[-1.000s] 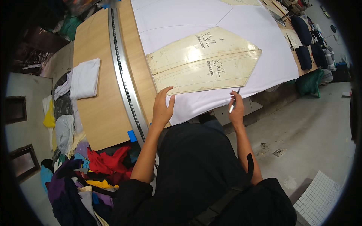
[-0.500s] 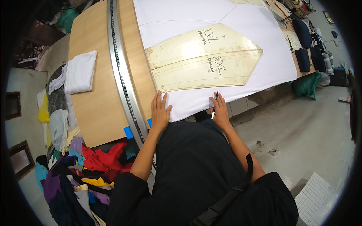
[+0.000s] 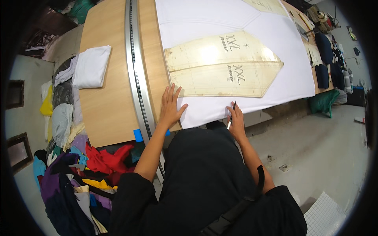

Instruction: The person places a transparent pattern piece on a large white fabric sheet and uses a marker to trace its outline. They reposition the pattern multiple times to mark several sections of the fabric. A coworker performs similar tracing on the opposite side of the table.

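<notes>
A cream-yellow pattern template (image 3: pixel 212 80), with dark handwriting and a line across its middle, lies flat on white fabric (image 3: pixel 291 74). My left hand (image 3: pixel 171 106) is open, its fingers spread at the template's lower left corner and its thumb on the fabric. To the right, near the fabric's front edge, my right hand (image 3: pixel 237 122) holds a slim pen (image 3: pixel 229 124) with a white end and dark tip. The tip points away from me, a little short of the template's near edge. Faint drawn lines show on the fabric beyond the template.
A metal rail (image 3: pixel 136 74) with blue end pieces crosses the wooden table (image 3: pixel 106 118) on my left. Folded white cloth (image 3: pixel 91 67) lies beyond it. Heaped coloured garments (image 3: pixel 108 161) are at the lower left. Another template (image 3: pixel 269 6) and dark rolls (image 3: pixel 323 49) are farther off.
My left hand has slid away from me, up to the template's left corner. My right hand keeps the pen by the near edge. The whole view has shifted slightly.
</notes>
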The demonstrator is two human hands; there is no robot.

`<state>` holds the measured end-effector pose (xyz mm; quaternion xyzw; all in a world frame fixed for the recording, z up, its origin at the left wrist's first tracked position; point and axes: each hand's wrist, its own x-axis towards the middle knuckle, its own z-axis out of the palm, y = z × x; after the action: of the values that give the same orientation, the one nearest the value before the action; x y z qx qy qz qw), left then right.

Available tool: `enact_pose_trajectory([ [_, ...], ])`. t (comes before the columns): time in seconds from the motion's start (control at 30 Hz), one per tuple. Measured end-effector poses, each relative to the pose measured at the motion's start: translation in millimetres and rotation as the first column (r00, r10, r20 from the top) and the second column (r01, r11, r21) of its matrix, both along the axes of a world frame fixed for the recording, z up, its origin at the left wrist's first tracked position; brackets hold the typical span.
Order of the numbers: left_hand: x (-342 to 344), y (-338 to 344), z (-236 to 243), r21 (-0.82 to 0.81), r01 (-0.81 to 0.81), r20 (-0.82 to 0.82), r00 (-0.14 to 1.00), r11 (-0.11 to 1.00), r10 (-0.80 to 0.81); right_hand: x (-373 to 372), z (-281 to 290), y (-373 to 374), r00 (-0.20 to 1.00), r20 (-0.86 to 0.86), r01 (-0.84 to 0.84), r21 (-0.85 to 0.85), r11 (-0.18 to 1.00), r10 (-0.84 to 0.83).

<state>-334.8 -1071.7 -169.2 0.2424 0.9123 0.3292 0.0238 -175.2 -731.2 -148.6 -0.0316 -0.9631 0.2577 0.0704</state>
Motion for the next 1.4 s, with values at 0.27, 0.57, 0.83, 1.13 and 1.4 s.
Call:
enact_pose_trajectory([
  [0.27, -23.8, -19.3, -17.1, -0.042, 0.064, 0.007, 0.998, 0.997, -0.064, -39.6, 24.8, -20.9, 0.997, -0.045, 0.047, -0.162, 0.986, -0.055],
  [0.57, -17.8, -16.7, -19.2, 0.003, -0.016, -0.015, 1.0, 1.0, 0.016, -90.7, 8.6, -28.0, 0.986, -0.135, -0.112, -0.115, 0.987, 0.096],
  [0.83, -12.7, -15.5, -13.1, 0.006, -0.047, -0.003, 0.999, 0.999, 0.047, -86.1, -4.2, -29.6, 0.995, -0.054, -0.091, -0.039, 0.995, 0.089],
  [1.13, -10.8, -15.4, -6.5, 0.035, -0.078, -0.011, 0.997, 0.996, 0.079, -86.2, -13.6, -28.5, 0.991, -0.089, -0.103, -0.063, 0.993, 0.098],
  [1.4, -10.6, -10.7, -7.6, 0.027, -0.093, 0.004, 0.996, 0.995, 0.093, -83.0, -18.9, -25.6, 0.996, -0.04, -0.08, -0.013, 0.997, 0.08],
])
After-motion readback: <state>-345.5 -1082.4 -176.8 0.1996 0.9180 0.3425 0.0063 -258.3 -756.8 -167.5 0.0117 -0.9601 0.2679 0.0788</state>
